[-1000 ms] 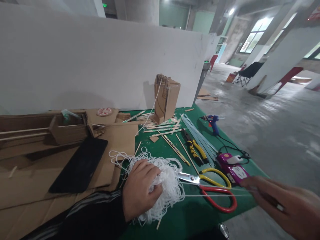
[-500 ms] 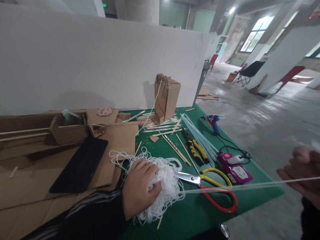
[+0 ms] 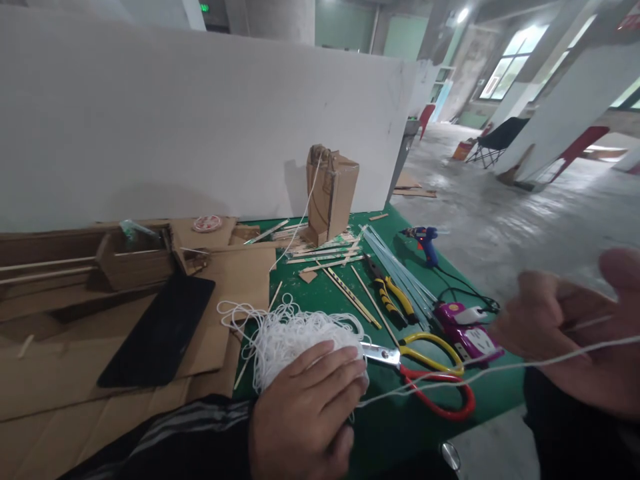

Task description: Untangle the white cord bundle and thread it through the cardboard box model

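Note:
A loose heap of white cord (image 3: 295, 337) lies at the front of the green table. My left hand (image 3: 307, 410) rests flat on its near right side, fingers stretched out over the strands. Slack strands of the cord lead right, across the red and yellow scissors handles, to my right hand (image 3: 565, 327). That hand is raised beyond the table's right edge, its fingers bent around the cord and its thumb apart; part of it is blurred. The scissors (image 3: 383, 355) lie against the heap, blade tips hidden under the cord.
Pliers (image 3: 393, 300), thin wooden sticks (image 3: 350, 293), a blue glue gun (image 3: 425, 243) and a purple power strip (image 3: 467, 333) lie on the green table (image 3: 325, 293). A cardboard box (image 3: 333, 197) stands at the back. Cardboard pieces and a black tablet-like slab (image 3: 160, 333) cover the left.
My left hand has slid toward me and right, its curled fingers now flattened. My right hand has come left toward the table, and the taut cord has gone slack.

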{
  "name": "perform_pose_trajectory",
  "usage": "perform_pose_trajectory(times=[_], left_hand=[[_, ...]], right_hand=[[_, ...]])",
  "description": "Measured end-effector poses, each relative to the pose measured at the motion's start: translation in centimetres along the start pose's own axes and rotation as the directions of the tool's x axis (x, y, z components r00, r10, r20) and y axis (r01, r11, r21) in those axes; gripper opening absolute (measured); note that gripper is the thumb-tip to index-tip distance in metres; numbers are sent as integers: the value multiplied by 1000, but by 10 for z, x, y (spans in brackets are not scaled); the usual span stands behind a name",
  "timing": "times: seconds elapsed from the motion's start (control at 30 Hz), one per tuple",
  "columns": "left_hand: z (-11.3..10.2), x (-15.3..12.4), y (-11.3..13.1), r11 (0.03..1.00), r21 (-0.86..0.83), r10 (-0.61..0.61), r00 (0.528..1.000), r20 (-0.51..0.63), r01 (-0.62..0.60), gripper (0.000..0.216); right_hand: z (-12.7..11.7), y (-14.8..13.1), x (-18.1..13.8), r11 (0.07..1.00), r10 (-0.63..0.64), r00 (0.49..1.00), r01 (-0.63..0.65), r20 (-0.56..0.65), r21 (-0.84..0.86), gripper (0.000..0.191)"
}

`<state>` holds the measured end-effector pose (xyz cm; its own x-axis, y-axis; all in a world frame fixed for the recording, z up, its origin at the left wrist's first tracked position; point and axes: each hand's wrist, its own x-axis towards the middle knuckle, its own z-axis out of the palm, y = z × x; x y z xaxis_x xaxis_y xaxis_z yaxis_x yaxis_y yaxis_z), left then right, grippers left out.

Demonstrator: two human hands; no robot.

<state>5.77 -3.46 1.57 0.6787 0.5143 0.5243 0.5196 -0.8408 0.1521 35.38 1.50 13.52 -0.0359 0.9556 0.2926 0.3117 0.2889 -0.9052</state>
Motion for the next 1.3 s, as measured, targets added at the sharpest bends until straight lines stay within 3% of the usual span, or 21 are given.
perform_pose_trajectory(times=[0.03,0.1,0.23,0.3,0.4,0.53,0.63,0.7,0.73,0.87,1.03,1.17,1.23,1.3], left_hand=[[2,0,2,1000,5,-7,1000,19,7,42],[6,-1,4,999,34,-23,997,69,21,42],[2,0,2,990,-101,-84,985,152,100,15],[-8,3,0,926,-281,-213,964,157,251,17],[-30,11,-6,723,-526,-421,890,177,447,21],[-54,21,-15,494,-713,-516,828,219,497,30],[-60,23,-18,344,-780,-551,785,284,524,28],[-60,23,-18,280,-805,-561,770,305,523,26],[-60,24,-17,269,-811,-561,768,307,520,26],[-60,24,-17,340,-784,-543,789,288,520,30],[-58,21,-20,456,-723,-542,806,236,519,25],[-50,14,-20,393,-790,-578,795,186,470,12],[-42,9,-20,488,-737,-570,810,136,467,28],[-32,4,-21,657,-592,-506,855,113,467,49]], right_hand=[[10,-9,5,964,111,975,-153,194,217,73],[30,-20,13,831,137,895,-338,425,443,72],[60,-24,26,735,71,868,-379,492,563,70],[69,-18,29,757,69,874,-360,480,545,66],[78,-6,26,862,74,853,-315,516,397,62],[92,5,14,953,26,700,-234,714,194,61],[107,7,4,988,-21,582,-114,813,107,44],[118,9,-1,998,-18,546,-46,837,52,32],[123,10,-4,999,-13,556,-19,831,28,29],[139,14,-11,1000,6,674,0,739,-9,21],[148,14,-14,991,-45,706,-57,706,121,20],[149,15,-14,956,-143,759,-60,635,286,29],[148,16,-14,938,-138,785,-93,604,334,28],[145,17,-14,911,-125,808,-137,575,390,26]])
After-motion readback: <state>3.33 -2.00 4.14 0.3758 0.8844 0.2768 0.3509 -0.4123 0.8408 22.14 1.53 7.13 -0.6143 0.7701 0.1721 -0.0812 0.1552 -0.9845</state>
